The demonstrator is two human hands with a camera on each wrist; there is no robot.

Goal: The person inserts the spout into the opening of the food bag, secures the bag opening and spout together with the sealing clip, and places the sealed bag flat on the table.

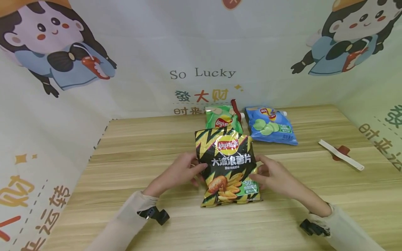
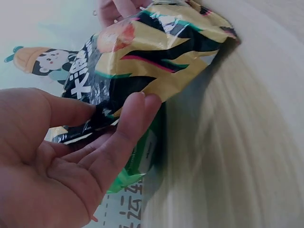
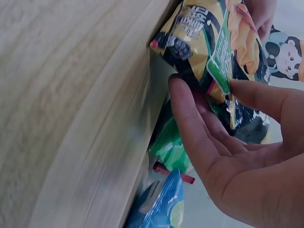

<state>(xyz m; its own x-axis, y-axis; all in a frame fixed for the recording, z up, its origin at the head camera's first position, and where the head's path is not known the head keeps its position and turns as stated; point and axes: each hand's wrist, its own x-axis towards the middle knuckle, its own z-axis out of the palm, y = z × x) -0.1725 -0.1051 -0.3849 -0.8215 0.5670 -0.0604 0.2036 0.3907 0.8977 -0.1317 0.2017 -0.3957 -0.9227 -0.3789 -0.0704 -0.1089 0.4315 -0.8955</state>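
A black-and-yellow bag of Lay's chips stands tilted in front of me, its printed face turned towards the head camera. My left hand pinches its left edge, thumb on the front and fingers behind, as the left wrist view shows on the bag. On the opposite edge, my right hand grips the bag between thumb and fingers in the same way. Just behind it lies a green Lay's bag, its lower part hidden. A red sealing clip sits at that bag's upper right.
To the right of the green bag lies a blue Lay's bag, with a white clip end showing at its top edge. Farther right, a white sealing strip crosses over a dark red piece on the wooden table. Printed cloth walls surround the table.
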